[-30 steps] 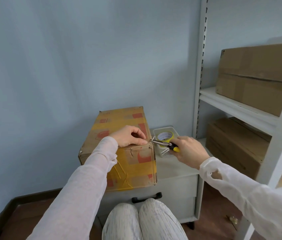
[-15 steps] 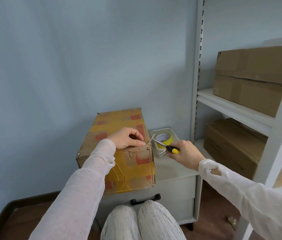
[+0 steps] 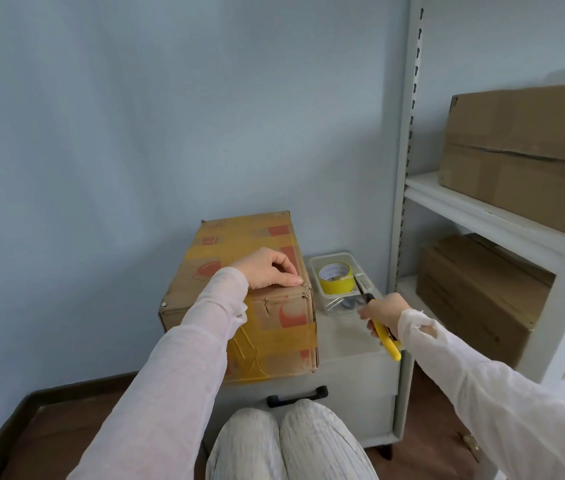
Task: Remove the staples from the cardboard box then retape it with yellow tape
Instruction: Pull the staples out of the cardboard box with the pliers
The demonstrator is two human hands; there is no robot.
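**A:** Where's the cardboard box [image 3: 239, 303]?

**B:** On the counter [image 3: 347, 341], to the left, with yellow strips across its top and front. The left hand [image 3: 267, 270] rests on its top at the near right corner, fingers curled under, holding nothing.

**A:** And the right hand [image 3: 383, 311]?

**B:** Wrapped round the yellow-handled pliers [image 3: 389, 346], right of the box and apart from it. Their dark tips point up over the clear container [image 3: 332, 254].

**A:** The tape?

**B:** 1 yellow tape roll [image 3: 336, 280] lies inside that container, just beside the box.

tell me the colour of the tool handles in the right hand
Yellow. The pliers handles show best in the head view.
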